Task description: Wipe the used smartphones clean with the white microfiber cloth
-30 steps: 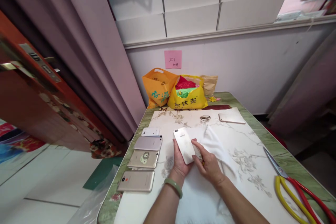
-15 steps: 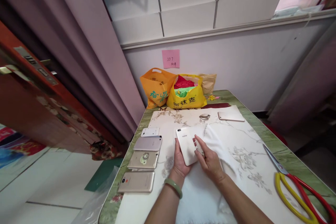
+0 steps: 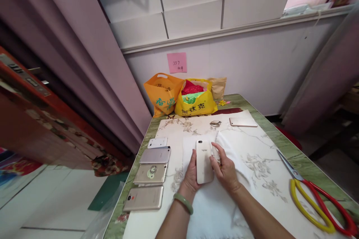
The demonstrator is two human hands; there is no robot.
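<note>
– Two hands busy in the head view: the left hand grasps the honor phone, thumb along its left edge, palm apparently beneath. What about the other side?

– There the right hand comes up to the phone's right edge, forefinger and thumb parted, both bent toward it. Whether they pinch it, I cannot tell; its other fingers are mostly hidden.

– And the phone sits mid-table, back up, lens at the far end!

– Over the cloth, yes. My read: the left takes the weight, so the right can be light. That cloth, spread on the mat, would cushion a slip.

– Look left: four phones in a column, backs up, by the edge of the table, probably to keep them sorted.

– One lone phone far right; scissors near right, well apart from the hands.

– Now the containers!

– Far side: the orange bag stands upright, contents not visible. Just right of it, the yellow bag gapes open, a red bundle and a green pack inside. A brown packet stands beyond, contents hidden. All by the wall, likely to leave working room.
</note>
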